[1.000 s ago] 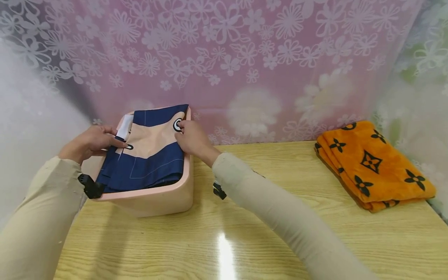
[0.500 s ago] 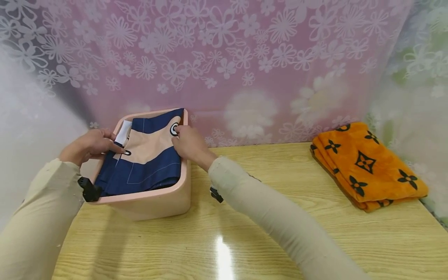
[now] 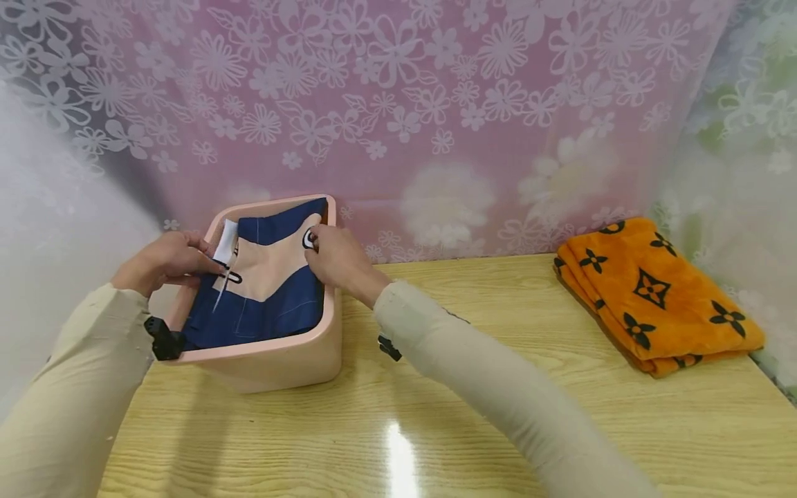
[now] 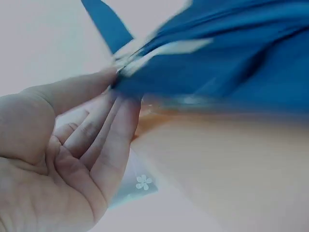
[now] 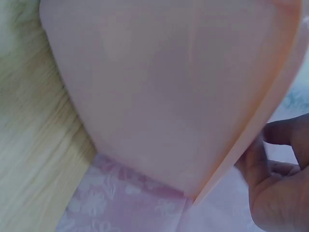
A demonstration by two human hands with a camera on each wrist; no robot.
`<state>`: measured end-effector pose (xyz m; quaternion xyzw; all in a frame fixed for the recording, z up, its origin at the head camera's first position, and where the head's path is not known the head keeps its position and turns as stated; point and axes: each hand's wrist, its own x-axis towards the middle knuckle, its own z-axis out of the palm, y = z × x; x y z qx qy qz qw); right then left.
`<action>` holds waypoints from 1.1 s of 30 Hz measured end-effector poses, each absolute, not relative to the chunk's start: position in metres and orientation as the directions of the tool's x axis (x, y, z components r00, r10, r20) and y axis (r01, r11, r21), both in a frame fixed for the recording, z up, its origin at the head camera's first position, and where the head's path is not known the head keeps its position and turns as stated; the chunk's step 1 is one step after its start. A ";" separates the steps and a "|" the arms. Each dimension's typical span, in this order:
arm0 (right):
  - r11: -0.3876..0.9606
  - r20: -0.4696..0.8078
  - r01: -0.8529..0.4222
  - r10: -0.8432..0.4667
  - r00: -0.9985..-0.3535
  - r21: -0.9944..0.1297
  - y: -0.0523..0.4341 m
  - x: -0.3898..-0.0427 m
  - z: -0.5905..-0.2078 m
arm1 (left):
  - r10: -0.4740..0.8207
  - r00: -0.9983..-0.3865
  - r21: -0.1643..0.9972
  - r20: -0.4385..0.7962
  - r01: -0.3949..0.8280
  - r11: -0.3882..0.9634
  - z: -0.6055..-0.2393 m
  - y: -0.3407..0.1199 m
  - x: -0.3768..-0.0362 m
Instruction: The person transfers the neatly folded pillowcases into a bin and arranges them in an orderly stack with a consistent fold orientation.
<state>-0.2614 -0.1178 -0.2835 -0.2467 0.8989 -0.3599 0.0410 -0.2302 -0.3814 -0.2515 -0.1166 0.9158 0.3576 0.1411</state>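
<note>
A folded navy and peach cloth point(image 3: 274, 266) with black-and-white ring prints lies in the mouth of a pale pink plastic bin point(image 3: 274, 363). My left hand point(image 3: 171, 261) pinches its left edge between thumb and fingertips, beside a white strip point(image 3: 226, 238). In the left wrist view, the blue cloth point(image 4: 217, 58), partly blurred, runs out from the thumb and fingertips of that hand point(image 4: 82, 150). My right hand point(image 3: 339, 257) pinches the cloth's right side at a ring print, just inside the bin's rim. The right wrist view shows curled fingers of this hand point(image 5: 280, 179) by the bin's rim point(image 5: 251, 128).
A folded orange blanket point(image 3: 660, 297) with black flower motifs lies at the right of the wood-grain table point(image 3: 473, 408). A pink flowered curtain point(image 3: 436, 124) hangs close behind the table. The bin stands at the table's left, near the pale side covering point(image 3: 68, 228).
The cloth has sunk a little deeper into the bin, showing more of the back rim. Both hands have gone down slightly with it. The orange blanket stays in place.
</note>
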 end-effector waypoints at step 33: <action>0.531 0.157 -0.741 -0.759 -0.631 -0.410 -0.030 -0.268 -0.281 | 0.071 -0.996 0.517 0.046 0.085 0.852 -0.232 -0.297 -0.203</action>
